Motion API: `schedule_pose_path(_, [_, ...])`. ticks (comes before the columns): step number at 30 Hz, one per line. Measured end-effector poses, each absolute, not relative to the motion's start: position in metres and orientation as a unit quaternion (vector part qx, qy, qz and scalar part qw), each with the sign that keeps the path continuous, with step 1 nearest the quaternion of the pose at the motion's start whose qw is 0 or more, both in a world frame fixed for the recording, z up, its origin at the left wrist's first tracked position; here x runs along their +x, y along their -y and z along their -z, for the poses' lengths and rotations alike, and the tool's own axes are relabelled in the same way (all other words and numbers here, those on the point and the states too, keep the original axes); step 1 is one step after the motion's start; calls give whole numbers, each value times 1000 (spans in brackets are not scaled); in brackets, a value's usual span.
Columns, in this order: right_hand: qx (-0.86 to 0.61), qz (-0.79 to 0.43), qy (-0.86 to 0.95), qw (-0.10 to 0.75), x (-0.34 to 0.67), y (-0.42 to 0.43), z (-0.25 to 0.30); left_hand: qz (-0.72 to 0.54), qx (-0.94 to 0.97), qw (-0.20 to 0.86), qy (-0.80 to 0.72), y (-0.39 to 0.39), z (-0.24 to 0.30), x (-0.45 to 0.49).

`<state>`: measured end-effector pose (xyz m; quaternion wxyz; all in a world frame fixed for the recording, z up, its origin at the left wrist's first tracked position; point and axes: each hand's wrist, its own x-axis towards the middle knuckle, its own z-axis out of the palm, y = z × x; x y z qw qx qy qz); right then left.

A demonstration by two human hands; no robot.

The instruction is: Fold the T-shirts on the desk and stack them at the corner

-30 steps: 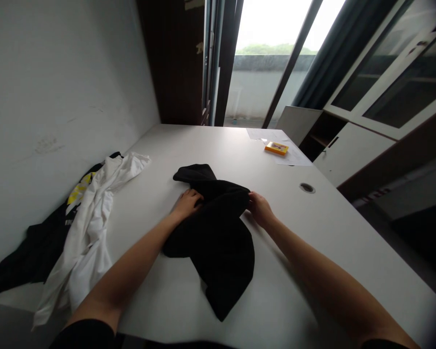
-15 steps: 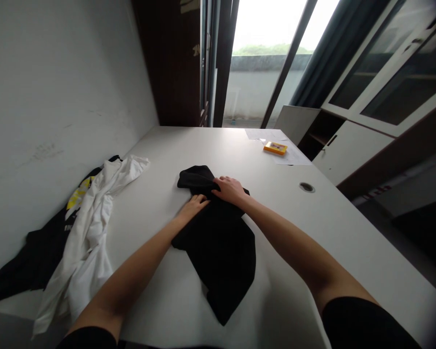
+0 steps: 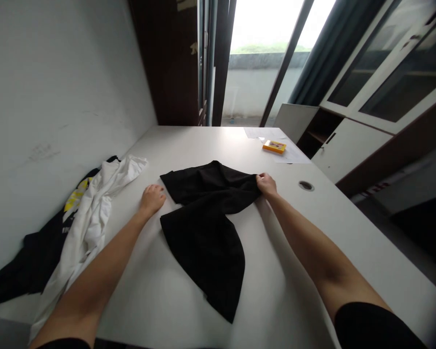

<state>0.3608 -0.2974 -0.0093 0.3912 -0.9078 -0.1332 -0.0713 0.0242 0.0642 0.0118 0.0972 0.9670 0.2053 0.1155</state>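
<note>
A pair of black shorts (image 3: pixel 207 237) lies on the white table, one leg stretched to the left and the other spread toward the near edge. At its right corner, my right hand (image 3: pixel 266 184) pinches the cloth between thumb and fingers. My left hand (image 3: pixel 152 198) rests just left of the upper leg's hem, a small gap from the fabric. Its fingers are loosely curled and somewhat apart, with nothing in them.
White clothing (image 3: pixel 98 213) and a black garment with a yellow print (image 3: pixel 47 249) lie along the left wall. A yellow box (image 3: pixel 274 147) sits on papers (image 3: pixel 294 156) at the far right. A round cable hole (image 3: pixel 306 185) is set into the table (image 3: pixel 290 218).
My hands have moved apart from the bunched middle of the shorts. The right hand pulled cloth to the right, and the left went to the left side. The fabric is now spread wider.
</note>
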Motion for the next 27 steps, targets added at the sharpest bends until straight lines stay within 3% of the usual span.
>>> schedule_pose_path(5, [-888, 169, 238, 357, 327, 268, 1, -60, 989, 115, -72, -15, -7, 43])
schedule_pose_path(9, [-846, 8, 463, 265, 301, 239, -10, 5, 989, 138, 54, 51, -9, 41])
schedule_pose_path(12, [-851, -60, 481, 201, 284, 226, -11, 33, 970, 181, 162, 99, -27, 26])
schedule_pose_path(15, [-868, -50, 477, 126, 268, 222, -9, 78, 933, 274, 218, 131, -51, 12])
schedule_pose_path(19, [-882, -11, 466, 60, 258, 224, -7, 124, 827, 476, 271, 136, -61, 13])
schedule_pose_path(22, [-904, 1, 408, 130, 269, 227, -4, 49, 839, 505, 195, 124, -45, 21])
schedule_pose_path(27, [-901, 65, 213, 373, 327, 248, 2, -41, 957, 275, 85, 112, -17, 19])
